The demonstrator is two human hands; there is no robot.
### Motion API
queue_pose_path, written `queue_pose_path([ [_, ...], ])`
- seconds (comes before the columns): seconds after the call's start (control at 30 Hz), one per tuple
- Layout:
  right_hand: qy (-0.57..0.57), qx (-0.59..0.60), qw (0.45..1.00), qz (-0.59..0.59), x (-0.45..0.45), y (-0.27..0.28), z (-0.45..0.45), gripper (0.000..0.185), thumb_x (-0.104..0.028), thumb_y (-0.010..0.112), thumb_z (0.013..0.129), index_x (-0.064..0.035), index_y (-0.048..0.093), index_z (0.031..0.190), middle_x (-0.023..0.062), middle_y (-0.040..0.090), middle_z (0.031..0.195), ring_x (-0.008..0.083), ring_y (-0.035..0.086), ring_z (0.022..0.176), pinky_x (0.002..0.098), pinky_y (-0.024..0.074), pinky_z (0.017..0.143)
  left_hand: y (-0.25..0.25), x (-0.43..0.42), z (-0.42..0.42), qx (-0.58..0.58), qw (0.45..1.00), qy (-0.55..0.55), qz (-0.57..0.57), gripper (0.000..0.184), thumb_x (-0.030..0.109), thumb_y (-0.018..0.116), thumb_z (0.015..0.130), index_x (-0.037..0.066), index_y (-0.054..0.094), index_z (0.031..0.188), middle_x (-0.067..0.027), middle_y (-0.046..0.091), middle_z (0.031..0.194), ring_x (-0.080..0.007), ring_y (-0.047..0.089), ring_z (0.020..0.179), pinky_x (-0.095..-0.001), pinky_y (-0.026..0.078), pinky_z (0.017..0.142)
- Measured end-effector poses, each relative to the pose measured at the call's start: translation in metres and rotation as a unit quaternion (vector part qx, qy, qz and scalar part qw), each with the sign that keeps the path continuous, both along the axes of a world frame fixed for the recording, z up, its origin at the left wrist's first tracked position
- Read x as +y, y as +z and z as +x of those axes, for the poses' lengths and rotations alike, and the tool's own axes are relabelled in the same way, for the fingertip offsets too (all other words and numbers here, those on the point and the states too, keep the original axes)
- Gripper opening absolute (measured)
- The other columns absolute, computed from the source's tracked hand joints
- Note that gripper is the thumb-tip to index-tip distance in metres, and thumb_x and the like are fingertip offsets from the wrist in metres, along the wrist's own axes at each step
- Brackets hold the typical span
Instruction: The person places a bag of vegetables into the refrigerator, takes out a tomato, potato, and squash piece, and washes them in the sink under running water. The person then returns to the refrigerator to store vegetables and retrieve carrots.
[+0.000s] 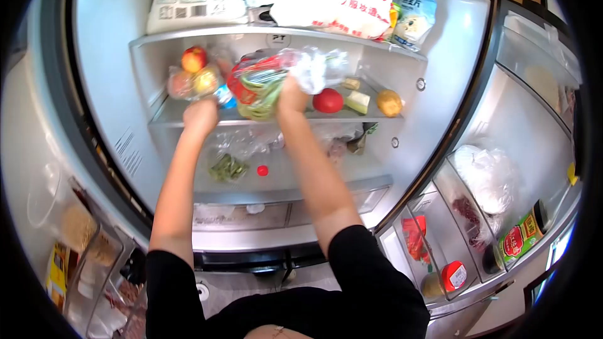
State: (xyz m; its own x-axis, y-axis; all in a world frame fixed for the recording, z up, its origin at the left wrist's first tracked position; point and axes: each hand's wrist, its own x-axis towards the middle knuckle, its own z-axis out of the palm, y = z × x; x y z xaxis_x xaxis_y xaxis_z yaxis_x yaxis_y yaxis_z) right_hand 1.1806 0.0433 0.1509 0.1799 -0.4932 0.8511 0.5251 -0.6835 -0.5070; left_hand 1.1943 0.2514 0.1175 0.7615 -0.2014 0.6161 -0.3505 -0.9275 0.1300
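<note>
Our right hand [291, 97] has its fingers drawn in around the side of a plastic bag of green vegetables [262, 93], near where the plastic bunches up; blur hides exactly how tightly they close. Our left hand [201, 115] is curled beside a small blue packet [226, 96], and we cannot tell whether its fingers hold anything.

The bag is at the front of the middle shelf [239, 121]; whether it touches the shelf is unclear. We judge it fairly light, soft and floppy, with slick plastic that could slide and stems that could bruise. The gathered plastic looks the best place to grip, with a palm beneath the greens for support.

The bag is clear and crinkled, whitish at its loose end, with red showing over long, pale green stalks. To one side sits bagged fruit [204, 80]; to the other, a round red item [328, 101], a pale green cut piece [357, 102] and a yellow-brown round one [389, 103].
</note>
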Motion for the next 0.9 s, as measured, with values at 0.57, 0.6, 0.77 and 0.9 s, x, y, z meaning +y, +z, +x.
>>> queue_pose_path([
  [0.57,0.261,0.49,0.716,-0.423,-0.155,0.093,0.048,0.073,-0.038,0.075,0.069,-0.0016,0.047,0.126,0.0153,0.057,0.115,0.0252,0.051,0.112,0.0343,0.0405,0.095,0.01,-0.028,-0.028,-0.059,0.975,-0.167,-0.135,0.052,0.022,0.065,0.08,0.017,0.047,0.129,-0.0162,0.041,0.136,-0.0355,0.036,0.127,-0.0432,0.029,0.104],
  [0.6,0.273,0.49,0.79,-0.248,-0.198,0.072,0.067,0.077,-0.041,0.072,0.071,-0.0019,0.042,0.131,0.0172,0.053,0.122,0.0274,0.05,0.114,0.035,0.0399,0.096,0.017,-0.043,-0.04,-0.097,0.981,-0.144,-0.088,0.053,0.023,0.065,0.08,0.018,0.048,0.129,-0.015,0.037,0.139,-0.0359,0.032,0.129,-0.045,0.026,0.106],
  [0.77,0.019,0.612,0.672,-0.416,-0.265,0.051,0.077,0.073,-0.04,0.067,0.074,-0.0081,0.04,0.134,0.019,0.046,0.131,0.0326,0.046,0.119,0.0366,0.0387,0.099,0.021,-0.099,-0.063,-0.15,0.969,-0.186,0.056,0.045,0.036,0.062,0.08,0.025,0.055,0.123,-0.0107,0.027,0.146,-0.0358,0.021,0.134,-0.0547,0.014,0.108],
  [0.9,-0.002,0.651,0.658,-0.378,-0.264,0.049,0.085,0.052,-0.03,0.06,0.078,-0.0142,0.048,0.126,0.0145,0.054,0.123,0.032,0.049,0.115,0.0363,0.0411,0.095,0.01,-0.12,-0.059,-0.132,0.965,-0.215,0.068,0.043,0.044,0.055,0.082,0.026,0.058,0.121,-0.0096,0.03,0.145,-0.0345,0.02,0.135,-0.0563,0.01,0.108],
])
